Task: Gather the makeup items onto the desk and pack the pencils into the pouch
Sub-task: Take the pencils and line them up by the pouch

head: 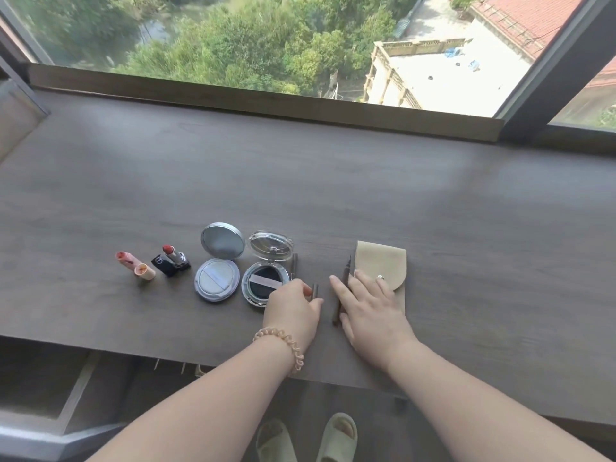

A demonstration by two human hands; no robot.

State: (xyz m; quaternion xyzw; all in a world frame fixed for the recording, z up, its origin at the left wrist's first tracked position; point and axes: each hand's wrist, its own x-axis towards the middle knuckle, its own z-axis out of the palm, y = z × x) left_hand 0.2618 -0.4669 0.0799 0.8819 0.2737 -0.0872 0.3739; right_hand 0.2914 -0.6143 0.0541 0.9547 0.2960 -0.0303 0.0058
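A slim brown pencil (347,271) lies beneath your right grip (370,305), whose flat, straight fingers also press the beige felt pouch (383,260). Just left of it, your left grip (293,308) pinches a short brown pencil (315,291) above the dark wooden bench (466,228).

A coiled peach hair tie (298,356) rings the wrist just behind my left hand (293,311). Far beyond it and my right hand (370,308), the window's lower frame (266,98) runs across. Outside are green trees (250,45), and further right a pale flat rooftop (450,75) and a red-tiled roof (533,18). Below my hands, on the floor, sit two pale green slippers (335,446).
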